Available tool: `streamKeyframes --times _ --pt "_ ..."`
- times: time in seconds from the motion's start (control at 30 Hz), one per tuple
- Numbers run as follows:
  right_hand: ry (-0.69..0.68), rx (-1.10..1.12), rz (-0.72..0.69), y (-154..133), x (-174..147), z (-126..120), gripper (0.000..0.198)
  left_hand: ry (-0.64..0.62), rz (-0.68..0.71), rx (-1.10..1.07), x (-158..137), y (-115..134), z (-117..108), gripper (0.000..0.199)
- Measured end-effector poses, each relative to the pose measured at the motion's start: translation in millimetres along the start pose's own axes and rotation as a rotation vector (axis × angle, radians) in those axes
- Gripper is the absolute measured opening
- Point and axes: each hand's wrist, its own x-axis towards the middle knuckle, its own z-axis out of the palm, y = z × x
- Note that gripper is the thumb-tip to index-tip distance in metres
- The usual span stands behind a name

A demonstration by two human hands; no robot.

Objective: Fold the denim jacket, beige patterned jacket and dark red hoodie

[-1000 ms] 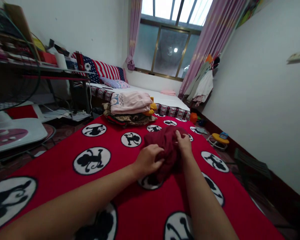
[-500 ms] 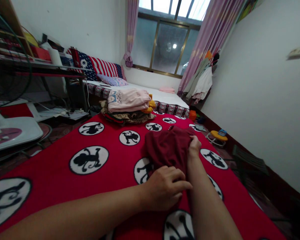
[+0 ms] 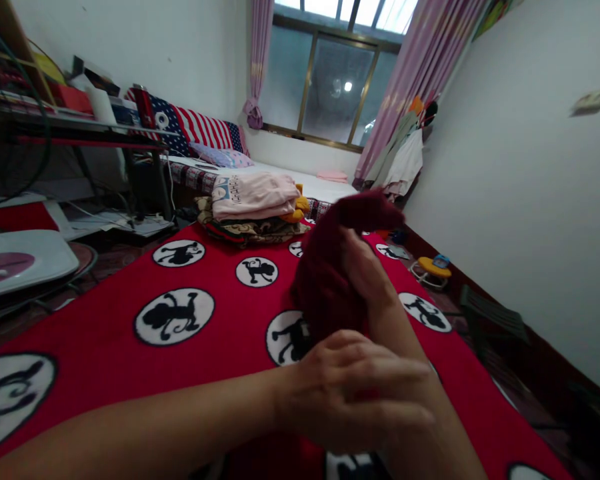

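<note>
A maroon garment (image 3: 325,287) is bunched up and partly lifted above the red blanket (image 3: 230,320), smeared by motion. My right hand (image 3: 365,267) grips its right side, with the top of the cloth folding over beyond the fingers. Closer to me, my left hand (image 3: 355,390) lies across my right forearm, fingers stretched out and a little apart. The garment's near end passes behind the left hand, so any contact there is hidden. Further back on the blanket stands a pile of folded clothes, a pale pink top (image 3: 255,197) uppermost.
Behind the blanket is a bed (image 3: 280,167) with a patterned pillow (image 3: 223,155). A cluttered desk (image 3: 95,127) stands at the left, near a white-topped seat (image 3: 30,260). On the right are a yellow stool (image 3: 433,268) and clothes (image 3: 405,163) hanging by the curtain.
My right hand has raised the maroon garment and swung it up and slightly left, so it bunches upright. My left hand has slid right across the forearm, its fingers straightening.
</note>
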Motion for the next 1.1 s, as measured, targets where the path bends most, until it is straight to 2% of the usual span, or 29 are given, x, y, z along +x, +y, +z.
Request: streamKeyframes --times 0.03,0.07,0.1,0.13,0.2,0.27,0.33,0.43,0.47,0.53,0.6,0.67,0.83,0.9,1.0,1.07,1.1 --pt "-0.193 -0.051 0.055 0 -3 11 0.04 -0.067 0.056 0.011 0 5 -1 0.029" --pt "-0.285 -0.13 0.088 1 -4 17 0.04 -0.127 0.07 0.026 0 7 -2 0.028" --pt "-0.283 -0.217 0.087 3 -5 19 0.039 -0.164 0.049 0.046 -1 6 -2 0.028" --pt "-0.218 -0.299 0.06 7 -4 16 0.037 -0.17 0.004 0.072 -3 3 -2 0.029" --pt "0.01 -0.504 -0.008 16 0 1 0.033 -0.131 -0.112 0.13 -6 -9 -2 0.031" --pt "0.146 -0.759 -0.011 26 4 -16 0.031 -0.079 -0.258 0.192 -8 -27 -3 0.034" --pt "0.146 -0.992 0.015 37 4 -28 0.041 -0.086 -0.424 0.253 -11 -46 -5 0.032" --pt "0.023 -1.165 0.068 50 -4 -28 0.082 -0.196 -0.629 0.297 -17 -67 -7 0.032" --pt "-0.027 -1.187 0.101 54 -7 -26 0.088 -0.235 -0.667 0.31 -19 -72 -8 0.035" --pt "-0.085 -1.22 0.18 57 -11 -21 0.074 -0.304 -0.689 0.342 -23 -77 -8 0.039" --pt "-0.026 -1.201 0.207 55 -10 -20 0.049 -0.355 -0.667 0.371 -24 -78 -9 0.044" --pt "0.158 -1.072 0.148 49 -6 -25 0.038 -0.392 -0.628 0.364 -24 -76 -11 0.046" --pt "0.826 -0.566 -0.149 30 5 -49 0.039 -0.328 -0.441 0.208 -13 -59 -14 0.045" --pt "0.99 -0.397 -0.204 24 7 -57 0.04 -0.27 -0.399 0.082 -5 -49 -16 0.043" --pt "1.081 -0.286 -0.203 18 10 -60 0.038 -0.065 -0.502 -0.1 6 -44 -22 0.033" --pt "1.04 -0.269 -0.206 12 12 -55 0.036 0.15 -0.646 -0.147 9 -53 -30 0.024" --pt "0.979 -0.257 -0.202 7 12 -50 0.035 0.251 -0.735 -0.172 8 -62 -35 0.023"
